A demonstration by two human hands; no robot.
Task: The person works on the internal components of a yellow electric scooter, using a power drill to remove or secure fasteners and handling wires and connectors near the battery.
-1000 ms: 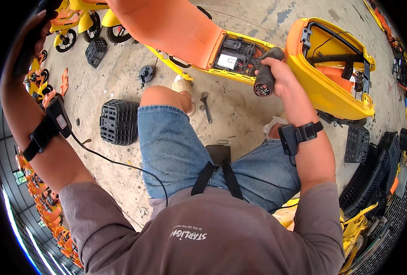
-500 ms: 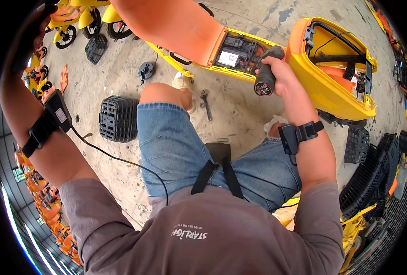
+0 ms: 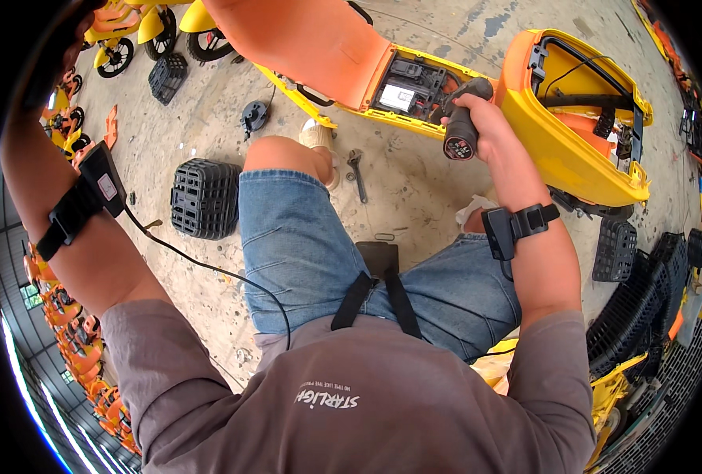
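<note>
My right hand (image 3: pixel 485 122) grips a black cordless power tool (image 3: pixel 465 114) at the right end of an open compartment (image 3: pixel 402 91) holding dark components and a silver box, in a yellow scooter body. An orange curved panel (image 3: pixel 304 47) extends left from the compartment. Right of the tool is an open yellow-and-orange body shell (image 3: pixel 540 150) with cables inside. My left hand (image 3: pixel 67 43) is raised at the dark upper-left rim, fingers wrapped around something black that I cannot make out. An adjustable wrench (image 3: pixel 357 175) lies on the floor beside my left foot.
Several yellow-and-orange scooters (image 3: pixel 110 59) stand at upper left. Black plastic baskets lie left (image 3: pixel 205 197) and right (image 3: pixel 615 249) of me, with a stack (image 3: pixel 639 300) at far right. A round black part (image 3: pixel 255 117) with a cable rests on the concrete floor (image 3: pixel 185 126).
The floor and scooter have shifted slightly upward in the view. My right hand and the tool have moved a little up and right, still at the compartment's end. My left hand stays raised.
</note>
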